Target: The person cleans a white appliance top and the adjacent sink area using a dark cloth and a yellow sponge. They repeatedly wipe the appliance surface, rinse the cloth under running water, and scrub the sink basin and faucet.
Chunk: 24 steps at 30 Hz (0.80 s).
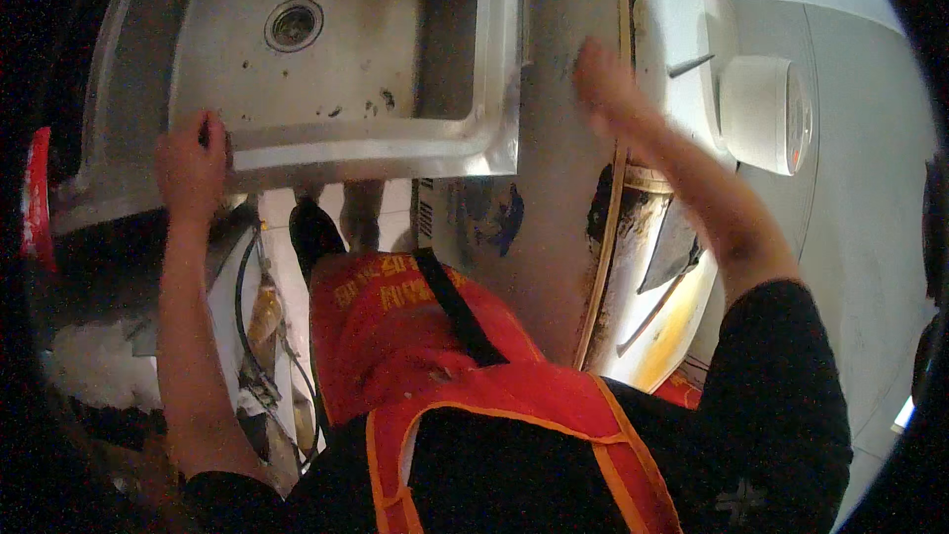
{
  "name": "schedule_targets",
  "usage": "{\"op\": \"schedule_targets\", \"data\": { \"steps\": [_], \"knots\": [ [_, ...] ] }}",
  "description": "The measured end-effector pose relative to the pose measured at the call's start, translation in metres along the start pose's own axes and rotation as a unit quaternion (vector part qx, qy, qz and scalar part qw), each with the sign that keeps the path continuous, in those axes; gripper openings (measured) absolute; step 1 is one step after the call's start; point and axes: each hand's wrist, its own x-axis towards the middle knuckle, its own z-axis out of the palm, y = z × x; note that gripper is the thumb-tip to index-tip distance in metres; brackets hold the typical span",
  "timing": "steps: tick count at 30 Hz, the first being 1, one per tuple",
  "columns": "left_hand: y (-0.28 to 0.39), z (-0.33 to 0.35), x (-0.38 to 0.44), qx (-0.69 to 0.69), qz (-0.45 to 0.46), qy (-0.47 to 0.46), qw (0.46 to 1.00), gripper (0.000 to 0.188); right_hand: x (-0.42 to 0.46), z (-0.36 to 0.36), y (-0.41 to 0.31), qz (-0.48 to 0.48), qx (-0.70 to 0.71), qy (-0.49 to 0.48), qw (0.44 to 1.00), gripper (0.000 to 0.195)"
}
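A stainless steel sink basin [356, 70] lies before me, with a round drain strainer [294, 25] and several dark scraps on its floor. My left hand [193, 167] is at the sink's near rim, on the left, with curled fingers; a small dark spot shows between them, and whether it holds anything is unclear. My right hand [604, 81] is blurred and hovers or rests by the upright grey panel right of the sink; its fingers look bent, and no object shows in it. Whether it touches the panel cannot be told.
A white round container [760, 115] stands on the right ledge, near a grey pointed object [691, 65]. Below is a stained white surface with a dark grey cloth-like piece [671, 248]. Cables [241, 289] hang at the lower left. A red object [37, 200] is far left.
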Motion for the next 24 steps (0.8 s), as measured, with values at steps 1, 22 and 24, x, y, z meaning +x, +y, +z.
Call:
{"op": "schedule_targets", "data": {
  "steps": [1, 22, 24],
  "knots": [
    [0.002, -0.001, -0.002, -0.022, -0.031, -0.007, 0.999, 0.03, 0.023, -0.017, 0.01, -0.008, -0.033, 0.039, 0.999, 0.031],
    [0.015, -0.015, 0.006, -0.047, -0.072, -0.058, 0.995, 0.029, -0.171, 0.235, -0.052, 0.106, 0.16, 0.001, 0.981, 0.024],
    [0.004, -0.014, -0.001, -0.034, -0.071, -0.041, 0.996, 0.028, -0.22, 0.221, -0.104, -0.132, -0.127, -0.12, 0.976, 0.031]
  ]
}}
